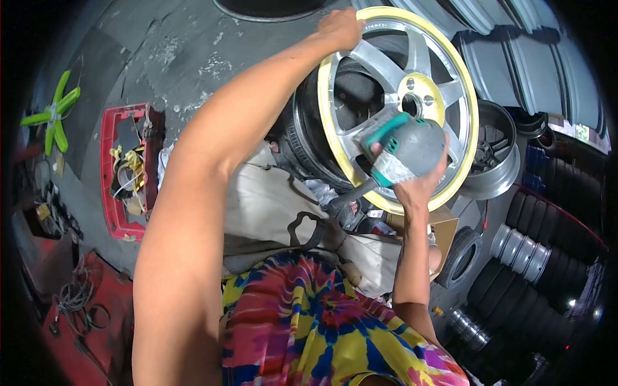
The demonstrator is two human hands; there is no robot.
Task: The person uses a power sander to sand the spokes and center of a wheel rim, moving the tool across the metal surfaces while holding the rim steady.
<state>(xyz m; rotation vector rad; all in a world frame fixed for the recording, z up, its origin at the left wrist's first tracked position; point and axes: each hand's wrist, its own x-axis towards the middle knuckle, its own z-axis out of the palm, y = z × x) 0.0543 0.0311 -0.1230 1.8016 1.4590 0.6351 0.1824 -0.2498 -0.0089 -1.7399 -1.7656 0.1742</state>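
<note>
A car wheel rim (362,56) with a yellow outer lip, yellow hub and bare metal spokes stands tilted in front of me. My left hand (341,29) is closed over the rim's upper left edge. In my right hand (421,186) is a grey and teal power sander (415,145), its head against the lower left spokes beside the hub. Most of the sander's pad is hidden under its body. Behind the rim, a black tire (302,128) is partly covered.
At left a red crate (116,225) holds loose scraps, near a green star-shaped piece (55,116). A dark rim (496,154) sits right of the wheel. Stacked tires (515,296) and silver rims (521,251) line the right side. A cardboard box (444,225) stands below the wheel.
</note>
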